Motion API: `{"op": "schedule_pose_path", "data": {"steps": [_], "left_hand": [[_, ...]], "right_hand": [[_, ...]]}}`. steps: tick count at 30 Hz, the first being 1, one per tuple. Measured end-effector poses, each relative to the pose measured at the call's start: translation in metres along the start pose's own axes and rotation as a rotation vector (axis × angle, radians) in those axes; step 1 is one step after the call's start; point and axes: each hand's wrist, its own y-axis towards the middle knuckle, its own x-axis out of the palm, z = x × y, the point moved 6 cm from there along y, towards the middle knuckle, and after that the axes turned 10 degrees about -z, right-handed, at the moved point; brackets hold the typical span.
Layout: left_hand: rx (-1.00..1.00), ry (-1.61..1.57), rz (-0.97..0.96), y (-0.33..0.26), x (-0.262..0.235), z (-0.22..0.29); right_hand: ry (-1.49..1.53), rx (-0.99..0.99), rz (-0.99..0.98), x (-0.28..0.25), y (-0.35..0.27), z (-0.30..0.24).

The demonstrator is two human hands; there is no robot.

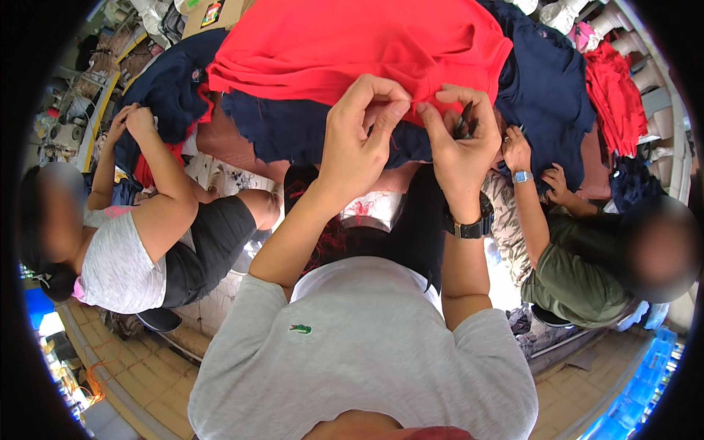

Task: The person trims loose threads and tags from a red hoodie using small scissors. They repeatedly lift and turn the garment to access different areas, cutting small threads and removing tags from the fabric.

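Note:
A red garment (352, 48) lies spread over the work surface in front of me, on top of a navy garment (275, 128). Thumb and forefinger of my left hand (359, 136) pinch together at the red garment's near edge. Close beside it, my right hand (463, 158) has its thumb at the same edge with the fingers curled. Tucked in that right hand are small dark thread snips (464, 123), mostly covered by the fingers. Any thread between the fingertips is too fine to make out.
A co-worker at left handles a navy garment (165, 81); another at right works on a navy garment (546, 92). Further right hangs a red garment (616, 99). A cardboard box (216, 16) stands at the back left. Blue crates (638, 389) line the lower right. Red thread scraps lie below my hands.

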Motion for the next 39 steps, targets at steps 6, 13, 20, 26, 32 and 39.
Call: {"op": "schedule_pose_path", "data": {"steps": [6, 13, 20, 26, 32, 39], "left_hand": [[0.206, 0.494, 0.099, 0.000, 0.003, 0.026], [0.357, 0.643, 0.057, 0.002, 0.009, 0.035], [-0.110, -0.130, -0.014, 0.002, 0.001, -0.013], [-0.120, -0.164, -0.034, 0.001, 0.001, -0.010], [-0.170, -0.266, -0.027, 0.000, 0.007, -0.005], [-0.095, -0.191, -0.120, 0.000, 0.007, -0.009]], "right_hand": [[-0.106, -0.029, -0.066, 0.004, -0.003, -0.008], [-0.279, -0.216, -0.092, 0.010, -0.005, -0.021], [-0.257, -0.024, -0.033, 0.003, -0.011, -0.017], [0.376, 0.517, -0.373, 0.017, -0.032, -0.006], [0.536, 0.644, -0.387, 0.030, -0.038, 0.013], [0.714, 0.673, -0.361, 0.032, -0.035, 0.020]]}}
